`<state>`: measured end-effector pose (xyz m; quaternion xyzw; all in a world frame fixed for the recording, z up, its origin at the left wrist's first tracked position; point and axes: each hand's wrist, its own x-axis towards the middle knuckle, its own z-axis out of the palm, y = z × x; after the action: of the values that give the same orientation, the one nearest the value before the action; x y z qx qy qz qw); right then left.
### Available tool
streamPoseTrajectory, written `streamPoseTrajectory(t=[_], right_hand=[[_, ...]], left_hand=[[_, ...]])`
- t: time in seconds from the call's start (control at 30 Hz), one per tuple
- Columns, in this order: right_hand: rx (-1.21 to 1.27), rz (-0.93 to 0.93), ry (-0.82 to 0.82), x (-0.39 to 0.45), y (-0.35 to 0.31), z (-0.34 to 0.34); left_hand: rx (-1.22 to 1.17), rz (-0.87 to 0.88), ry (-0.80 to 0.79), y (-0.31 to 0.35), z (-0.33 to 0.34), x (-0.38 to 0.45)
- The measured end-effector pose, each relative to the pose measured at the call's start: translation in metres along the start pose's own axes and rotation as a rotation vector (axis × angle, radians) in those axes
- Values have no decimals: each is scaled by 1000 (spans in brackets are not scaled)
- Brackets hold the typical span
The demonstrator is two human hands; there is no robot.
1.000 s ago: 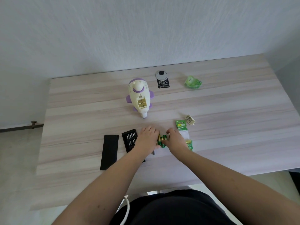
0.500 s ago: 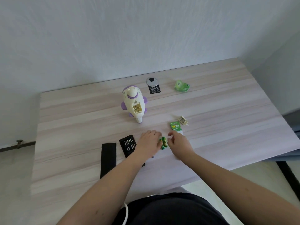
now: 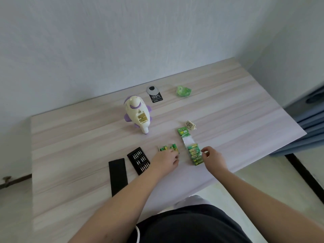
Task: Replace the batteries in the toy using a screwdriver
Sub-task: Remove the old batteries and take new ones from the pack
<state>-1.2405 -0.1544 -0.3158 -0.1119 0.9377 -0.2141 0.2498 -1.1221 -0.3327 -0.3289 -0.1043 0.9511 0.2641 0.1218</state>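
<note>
My left hand (image 3: 166, 159) lies palm-down on the surface (image 3: 73, 137), fingers loosely spread and extended over the near ends of the loose batteries (image 3: 169, 147). Fingertips touch or cover them; I cannot tell whether any cell is actually pinched. The grip is relaxed, not closed around anything visible.

My right hand (image 3: 211, 157) hovers just right of the battery pack (image 3: 193, 153), thumb and forefinger curled toward each other, a small gap between them. Nothing clearly held; perhaps a scrap of wrapper, too small to tell.

Key relation: the loose batteries lie just beyond my left fingertips, a short row with long axes pointing roughly away from me. The toy (image 3: 137, 114) sits farther out and slightly left, well apart from both hands, lying with its open battery compartment (image 3: 142, 118) facing up. The left hand is nearer both the cells and the toy.

Judgement: cover already off, compartment looks empty; next is lifting cells and carrying them forward-left to the bay.

Outward: bit case (image 3: 138, 160) left of my left hand, its lid (image 3: 117, 176) beyond; small cover piece (image 3: 190, 125) near the pack's far end.
</note>
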Motion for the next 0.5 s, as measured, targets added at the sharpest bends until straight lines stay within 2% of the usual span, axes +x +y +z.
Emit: streamPoseTrajectory(t=[0.17, 0.5], right_hand=[[7, -83, -11, 30, 13, -4], [-108, -381, -292, 84, 25, -20]], left_hand=[[15, -27, -8, 16, 1, 17], [-106, -268, -5, 57, 21, 54]])
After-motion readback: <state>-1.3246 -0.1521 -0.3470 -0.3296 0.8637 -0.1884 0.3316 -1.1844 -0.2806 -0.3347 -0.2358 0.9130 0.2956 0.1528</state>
